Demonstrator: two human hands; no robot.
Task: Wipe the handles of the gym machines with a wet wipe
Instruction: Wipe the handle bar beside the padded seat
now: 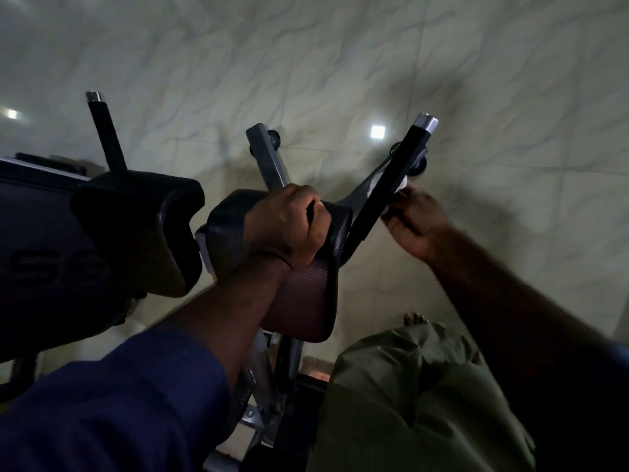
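The black foam-covered handle bar point(388, 189) on the right of the machine is the thing in hand. We read its long axis as a slant, from its foot beside the arm pad at lower left up to its chrome end cap point(425, 122) at upper right. The white wet wipe point(402, 183) sits against the right flank of that bar about midway along, and only small scraps of it show past the knuckles. The right hand point(413, 223) lies just to the right of the bar, its fingers point(405, 199) curled in and pinching the wipe onto the grip. We judge that the next stroke must run along the slant, up towards the cap or down to the foot, since the upper stretch lies beyond the fingers.

The left hand point(292, 223) is closed over the black padded arm rest point(231, 216), gripping its front edge as a brace. It is close to the bar's foot but plays no part in the wiping. Further left stand a second black pad point(136, 226) and a matching chrome-capped handle point(105, 134), well apart from both hands. Pale marbled floor tiles point(340, 63) lie below.
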